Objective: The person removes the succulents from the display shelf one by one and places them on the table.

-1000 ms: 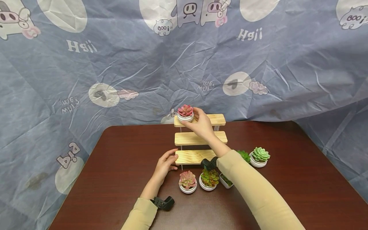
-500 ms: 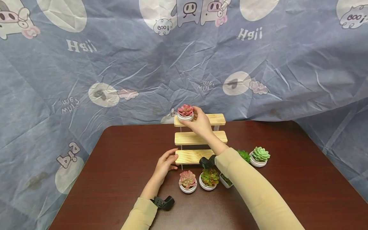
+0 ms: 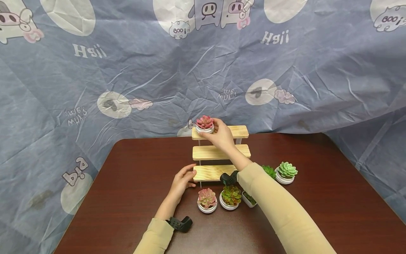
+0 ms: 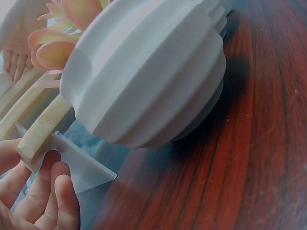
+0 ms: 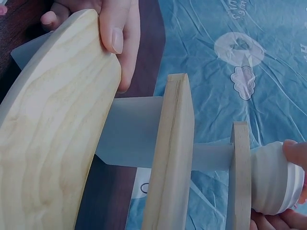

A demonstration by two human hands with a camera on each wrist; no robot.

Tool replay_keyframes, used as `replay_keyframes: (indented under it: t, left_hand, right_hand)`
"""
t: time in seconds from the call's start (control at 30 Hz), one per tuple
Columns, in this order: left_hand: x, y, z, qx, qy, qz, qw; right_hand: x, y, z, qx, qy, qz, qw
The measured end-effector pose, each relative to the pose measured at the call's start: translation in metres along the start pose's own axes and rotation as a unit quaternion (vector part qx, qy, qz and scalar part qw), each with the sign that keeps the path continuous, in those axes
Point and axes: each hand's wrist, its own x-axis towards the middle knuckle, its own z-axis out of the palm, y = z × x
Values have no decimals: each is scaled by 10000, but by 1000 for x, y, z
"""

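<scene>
A three-tier display stand with pale wooden shelves point(image 3: 210, 173) stands on the table. My right hand point(image 3: 223, 138) pinches the white pot of a pinkish-red succulent point(image 3: 204, 122) at the top shelf's left end. In the right wrist view that ribbed pot point(image 5: 269, 179) has its base right against the top board, thumb on one side and fingers on the other. At the lowest shelf's left end, my left hand point(image 3: 180, 181) grips the board, thumb above and curled fingers below. The left wrist view shows these fingers point(image 4: 62, 196) beside a clear support panel point(image 4: 86, 165).
In front of the stand, a pink succulent point(image 3: 207, 199) and a green-red succulent point(image 3: 231, 197) sit in white pots. A small square pot point(image 3: 249, 200) and a green succulent point(image 3: 269, 171) are partly behind the right sleeve. A pale green succulent point(image 3: 287, 171) stands farther right. Printed cloth point(image 3: 171, 70) hangs behind.
</scene>
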Motion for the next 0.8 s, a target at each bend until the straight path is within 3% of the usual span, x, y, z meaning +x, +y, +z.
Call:
replay_keyframes:
  t: [0.27, 0.8]
  left_hand:
    - [0, 0, 0, -18, -5, 7, 10000]
    - [0, -1, 0, 20, 14, -16, 10000]
  right_hand:
    - [-6, 1, -5, 131, 50, 148, 9998]
    - [-19, 9, -24, 216, 145, 32, 9997]
